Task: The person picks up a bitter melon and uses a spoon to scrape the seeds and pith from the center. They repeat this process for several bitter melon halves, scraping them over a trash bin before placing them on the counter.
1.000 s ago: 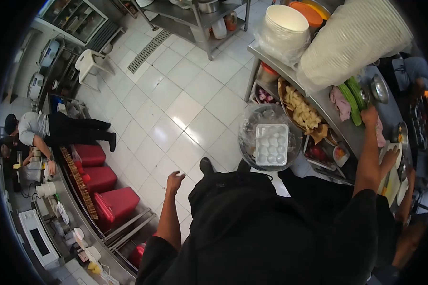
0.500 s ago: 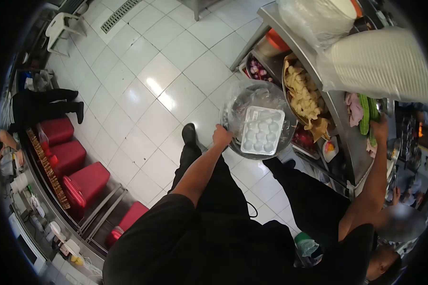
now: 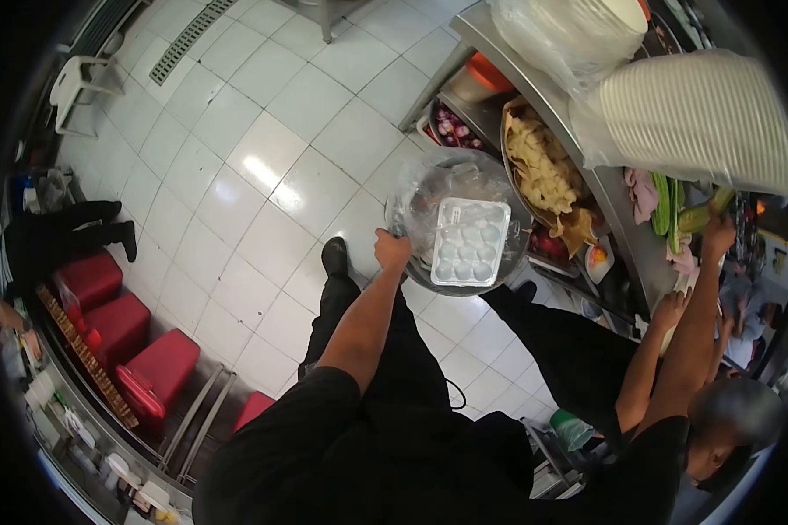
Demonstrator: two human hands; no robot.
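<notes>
My left hand (image 3: 393, 250) is closed on the left rim of a round trash bin (image 3: 464, 291) standing in front of me. A clear plastic bag (image 3: 420, 197) lines the bin and spills over its edge. On top inside lies a clear plastic egg carton (image 3: 470, 242) with rounded cups. My right hand does not show.
At right, a co-worker's hand (image 3: 718, 234) is at long green vegetables (image 3: 665, 206) on the steel counter (image 3: 617, 197). Stacked foam containers (image 3: 700, 118) stand there too. Below sit peeled pale pieces (image 3: 538, 162) and red onions (image 3: 455, 129). Red bins (image 3: 158, 367) line the left.
The view has shifted, so the bin and floor sit slightly further left. My left hand stays on the rim. The co-worker's upper hand has shifted right, and their other hand now shows.
</notes>
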